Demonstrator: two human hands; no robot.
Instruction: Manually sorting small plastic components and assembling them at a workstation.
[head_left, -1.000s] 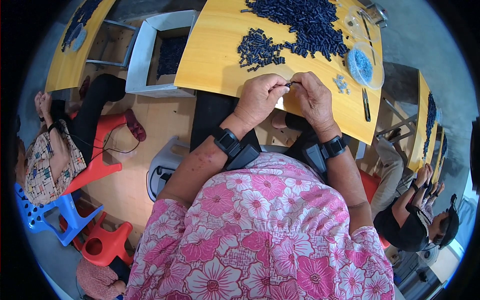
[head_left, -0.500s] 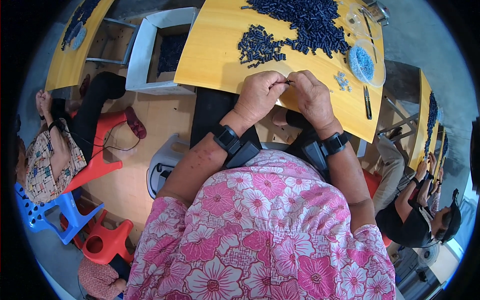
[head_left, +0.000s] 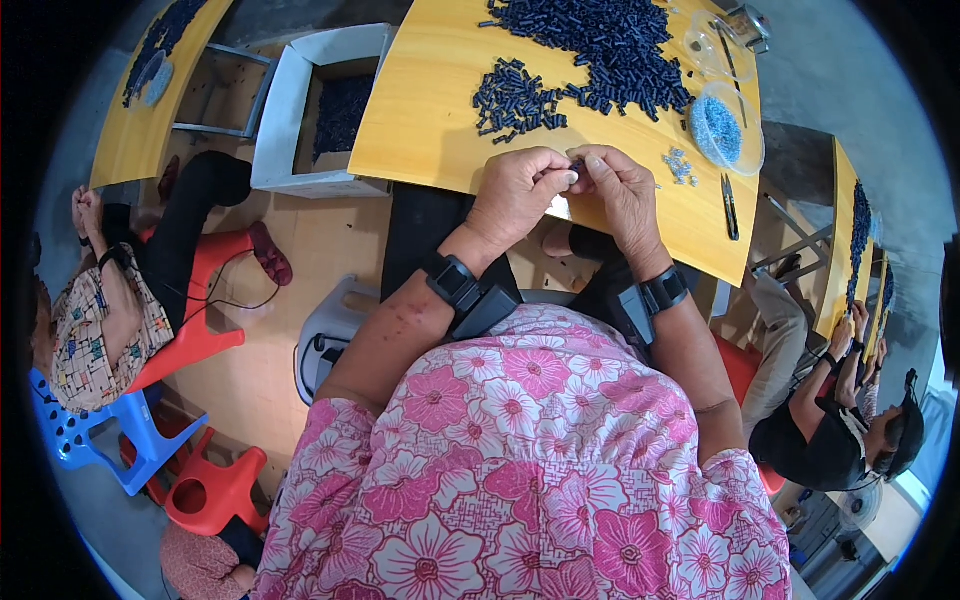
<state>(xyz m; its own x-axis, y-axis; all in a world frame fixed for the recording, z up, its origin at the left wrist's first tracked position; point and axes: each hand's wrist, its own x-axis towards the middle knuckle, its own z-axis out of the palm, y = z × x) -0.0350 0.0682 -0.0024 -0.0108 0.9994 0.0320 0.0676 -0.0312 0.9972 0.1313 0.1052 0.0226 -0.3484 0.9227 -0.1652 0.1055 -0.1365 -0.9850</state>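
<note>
My left hand and my right hand meet at the front edge of the yellow table. Both are closed, thumbs and forefingers pinched together around a small dark piece. Most of that piece is hidden by the fingers. Just beyond the hands lies a small heap of short dark tubular pieces, with a much larger pile behind it. To the right of my right hand are a few loose clear-blue bits and a pair of dark tweezers.
A clear round tub of light-blue bits stands at the table's right side, beside a transparent lid and a metal cup. Left of the table is a white box with dark pieces inside. Other people sit at tables on both sides.
The fingers of my right hand have shifted and curled more around the small piece. My left hand keeps nearly the same place. The whole view has moved slightly.
</note>
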